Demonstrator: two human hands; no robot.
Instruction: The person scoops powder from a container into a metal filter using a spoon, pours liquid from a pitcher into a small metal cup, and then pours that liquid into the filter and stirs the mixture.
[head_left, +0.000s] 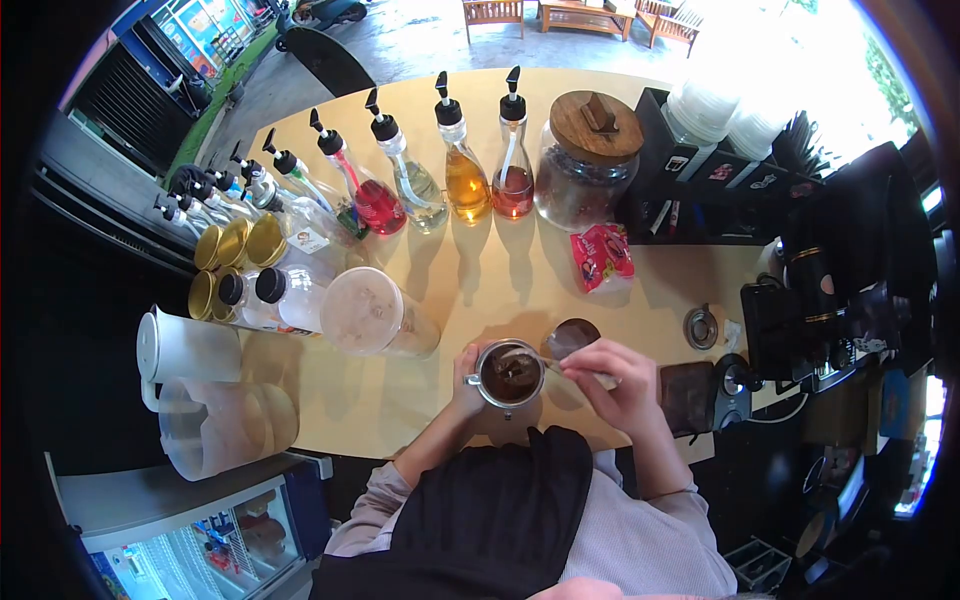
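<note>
In the head view, a round, metal-rimmed cup with dark brown contents is near the table's front edge. My left hand wraps around its left side, by a small metal loop on the rim. A spoon is pinched in the fingers of my right hand. Its bowl end reaches into the cup, over the dark contents, which could be powder or liquid. Just behind my right fingers sits a round, dark-topped container, partly hidden by that hand.
Pump bottles of syrup line the back. A wood-lidded jar, a red packet and a black cup organizer stand behind right. A tall tub, white pitcher and clear bucket are left; a metal strainer is right.
</note>
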